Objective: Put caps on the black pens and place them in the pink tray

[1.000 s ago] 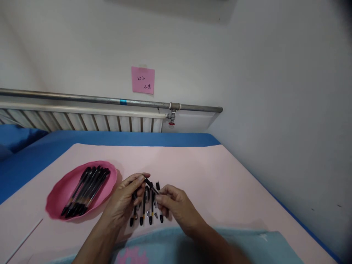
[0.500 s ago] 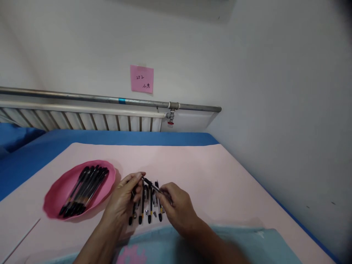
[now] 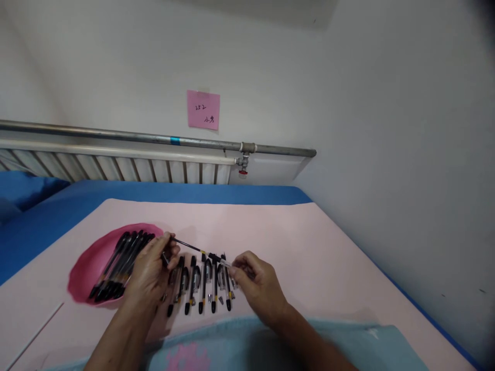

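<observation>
My left hand (image 3: 151, 265) pinches one end of a thin black pen refill (image 3: 188, 245); a small dark part also shows between its fingers, too hidden to name. The refill's other end, with a yellow band, enters a clear pen barrel (image 3: 225, 263) with a black grip. Closed around that barrel is my right hand (image 3: 258, 284). Below and between the hands lies a row of several pen bodies (image 3: 202, 288) with black ends, along with black pen caps (image 3: 197, 278) and small metal tips (image 3: 220, 300).
A pink scalloped bowl (image 3: 82, 265) holding several black pens (image 3: 124, 263) stands at the left. A thin white stick (image 3: 36, 332) lies at front left on the pink table cover (image 3: 301, 257). Light blue cloth (image 3: 332, 342) runs along the near edge. Behind are a radiator and pipe (image 3: 143, 139).
My left hand has moved left, away from the right one, and a long stretch of refill now shows between them. More of the row of pen parts is uncovered.
</observation>
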A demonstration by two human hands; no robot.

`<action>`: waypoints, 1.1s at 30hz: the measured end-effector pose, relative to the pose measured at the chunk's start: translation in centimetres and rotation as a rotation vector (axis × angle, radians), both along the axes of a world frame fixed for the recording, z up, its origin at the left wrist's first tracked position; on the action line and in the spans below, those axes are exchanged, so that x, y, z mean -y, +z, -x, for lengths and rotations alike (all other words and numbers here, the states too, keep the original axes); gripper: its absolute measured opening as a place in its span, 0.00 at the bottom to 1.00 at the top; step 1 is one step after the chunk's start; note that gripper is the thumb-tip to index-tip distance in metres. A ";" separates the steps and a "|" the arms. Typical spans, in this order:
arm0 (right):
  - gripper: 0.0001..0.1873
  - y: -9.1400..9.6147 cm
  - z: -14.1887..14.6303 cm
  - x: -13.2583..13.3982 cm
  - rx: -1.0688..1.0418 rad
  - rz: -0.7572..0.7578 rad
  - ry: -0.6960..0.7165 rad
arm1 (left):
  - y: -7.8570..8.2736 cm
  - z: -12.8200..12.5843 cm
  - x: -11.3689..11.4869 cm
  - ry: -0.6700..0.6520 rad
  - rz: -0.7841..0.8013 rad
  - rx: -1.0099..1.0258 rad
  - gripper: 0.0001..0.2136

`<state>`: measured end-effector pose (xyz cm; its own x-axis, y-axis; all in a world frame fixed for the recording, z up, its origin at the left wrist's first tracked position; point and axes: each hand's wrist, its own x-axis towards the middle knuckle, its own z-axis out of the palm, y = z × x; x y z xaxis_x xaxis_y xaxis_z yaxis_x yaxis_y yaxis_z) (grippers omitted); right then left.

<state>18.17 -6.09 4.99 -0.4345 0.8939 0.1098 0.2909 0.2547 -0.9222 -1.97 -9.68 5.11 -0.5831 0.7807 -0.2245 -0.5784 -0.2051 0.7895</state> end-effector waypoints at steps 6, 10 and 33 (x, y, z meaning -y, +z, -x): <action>0.08 -0.6 -1.5 -2.5 -0.124 0.071 -0.105 | 0.4 2.3 0.4 0.130 -0.010 0.029 0.04; 0.11 -1.2 -2.0 -3.7 -0.343 0.326 -0.140 | 0.1 -0.2 0.1 -0.102 0.078 -0.010 0.06; 0.07 -2.5 -1.4 -2.1 0.652 -0.127 0.081 | -0.7 -2.6 0.1 -0.345 0.191 -0.184 0.12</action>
